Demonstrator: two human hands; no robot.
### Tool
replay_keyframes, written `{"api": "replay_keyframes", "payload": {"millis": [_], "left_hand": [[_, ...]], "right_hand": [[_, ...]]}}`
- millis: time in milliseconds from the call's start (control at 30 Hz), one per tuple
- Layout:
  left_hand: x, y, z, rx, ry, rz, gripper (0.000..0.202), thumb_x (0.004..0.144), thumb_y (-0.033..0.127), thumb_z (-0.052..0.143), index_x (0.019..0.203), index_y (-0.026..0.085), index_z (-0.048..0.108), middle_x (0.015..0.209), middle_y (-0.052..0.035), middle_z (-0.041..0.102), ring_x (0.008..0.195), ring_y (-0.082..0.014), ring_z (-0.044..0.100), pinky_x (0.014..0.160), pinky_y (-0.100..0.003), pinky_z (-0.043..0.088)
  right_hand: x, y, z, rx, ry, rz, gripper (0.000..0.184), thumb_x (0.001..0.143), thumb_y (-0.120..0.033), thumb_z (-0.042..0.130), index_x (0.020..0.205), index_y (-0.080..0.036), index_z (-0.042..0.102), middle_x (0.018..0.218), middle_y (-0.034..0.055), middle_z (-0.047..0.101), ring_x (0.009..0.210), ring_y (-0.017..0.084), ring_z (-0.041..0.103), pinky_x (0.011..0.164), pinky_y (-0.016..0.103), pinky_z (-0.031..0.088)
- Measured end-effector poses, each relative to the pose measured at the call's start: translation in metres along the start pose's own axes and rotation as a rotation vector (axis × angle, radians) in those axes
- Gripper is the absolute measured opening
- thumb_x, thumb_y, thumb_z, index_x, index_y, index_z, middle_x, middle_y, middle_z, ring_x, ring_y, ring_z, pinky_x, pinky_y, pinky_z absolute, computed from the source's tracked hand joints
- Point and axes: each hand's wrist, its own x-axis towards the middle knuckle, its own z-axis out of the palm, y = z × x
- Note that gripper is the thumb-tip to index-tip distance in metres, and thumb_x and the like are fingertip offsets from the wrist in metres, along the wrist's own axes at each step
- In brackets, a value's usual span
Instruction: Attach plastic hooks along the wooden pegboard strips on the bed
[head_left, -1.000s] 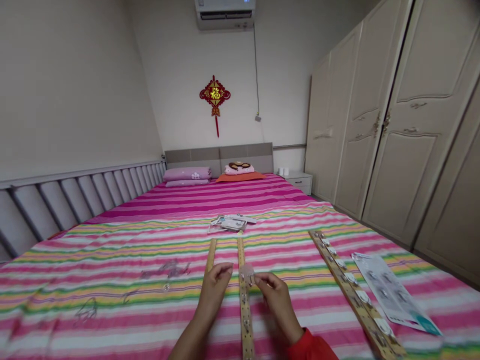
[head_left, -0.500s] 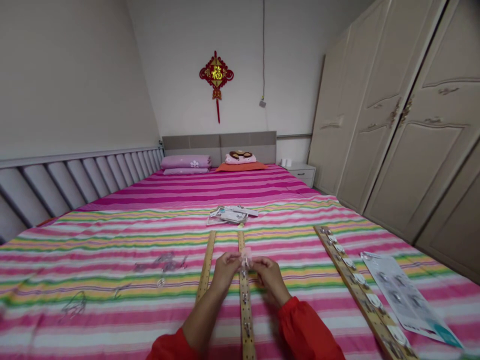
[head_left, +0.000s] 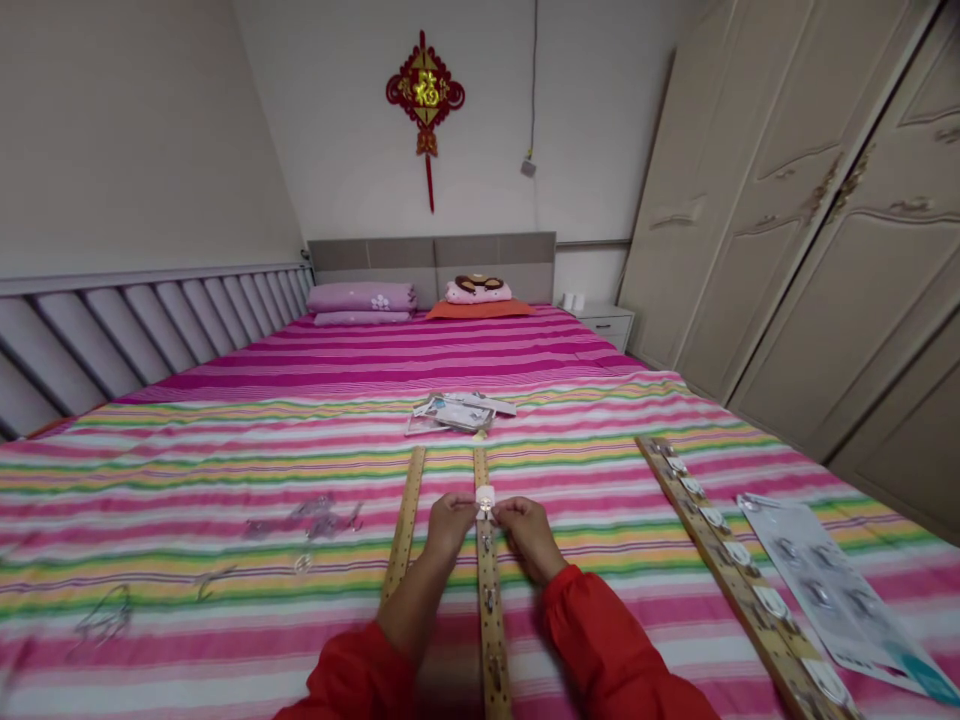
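Both my hands meet over the middle wooden strip [head_left: 491, 620], which lies lengthwise on the striped bedspread [head_left: 225, 470]. My left hand [head_left: 448, 527] and my right hand [head_left: 527, 533] pinch a small white adhesive hook [head_left: 485, 497] between their fingertips and hold it down on the strip. More hooks sit in a row lower on that strip. A bare wooden strip [head_left: 403, 525] lies just left of my left hand. Red sleeves cover both my forearms.
A third wooden strip [head_left: 739, 575] lined with hooks lies at the right, with a printed backing sheet [head_left: 832, 595] beside it. Opened packets [head_left: 457, 412] lie further up the bed. Clear plastic scraps [head_left: 315, 520] are scattered at the left. Wardrobe doors [head_left: 810, 220] stand along the right.
The camera has tilted downward. My hands have come together and lowered the white hook from above the middle strip onto it.
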Motion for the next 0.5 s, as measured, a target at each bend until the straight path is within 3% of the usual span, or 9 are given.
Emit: {"api": "replay_keyframes", "payload": {"millis": [233,500], "left_hand": [[0.015,-0.005,0.002,0.024,0.03,-0.038,0.007,0.049,0.018,0.06,0.047,0.017,0.054,0.044,0.0042,0.052,0.045,-0.0091,0.046,0.045,-0.021,0.037],[0.013,-0.008,0.003,0.023,0.043,-0.113,0.008,0.048,0.019,0.061,0.05,0.018,0.054,0.043,0.0057,0.051,0.043,-0.0093,0.047,0.045,-0.021,0.037]], "right_hand": [[0.018,0.005,0.001,-0.008,-0.01,-0.03,0.017,0.052,-0.032,0.067,0.05,-0.016,0.06,0.047,-0.0015,0.058,0.049,0.012,0.049,0.048,0.024,0.036],[0.02,0.013,0.001,-0.049,0.012,-0.03,0.015,0.053,-0.03,0.066,0.049,-0.017,0.059,0.046,-0.0024,0.055,0.049,0.012,0.047,0.047,0.024,0.035]]}}
